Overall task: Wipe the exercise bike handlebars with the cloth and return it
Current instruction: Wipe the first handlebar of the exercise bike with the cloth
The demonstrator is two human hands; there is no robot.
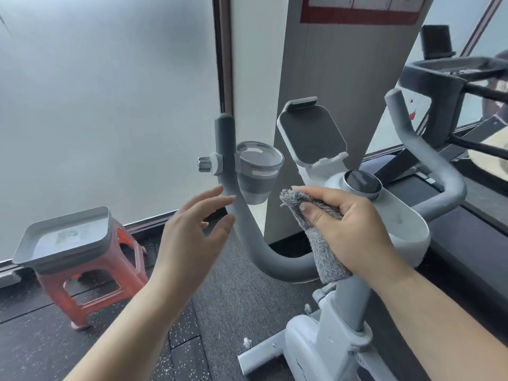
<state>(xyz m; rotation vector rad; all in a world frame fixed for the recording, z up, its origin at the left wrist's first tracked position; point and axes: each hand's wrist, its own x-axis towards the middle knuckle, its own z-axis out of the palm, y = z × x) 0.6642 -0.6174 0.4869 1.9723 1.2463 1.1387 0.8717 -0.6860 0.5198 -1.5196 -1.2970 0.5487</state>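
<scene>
Soft pile against matt foam and smooth plastic.

You hold a shaggy grey fleece cloth (316, 229), its pile long and fuzzy. The curved grey handlebar (242, 224) in front of you looks foam-sleeved, matt and finely textured. Its clamped grey cup holder (258, 171) and the white phone cradle (310, 133) read as smooth plastic, the cradle's dark pad dull. The round black knob (361, 181) shows a slight sheen. Your red plastic stool (90, 273) carries a matt grey plastic tray (63, 237), over a speckled rubber floor (41, 339).
</scene>
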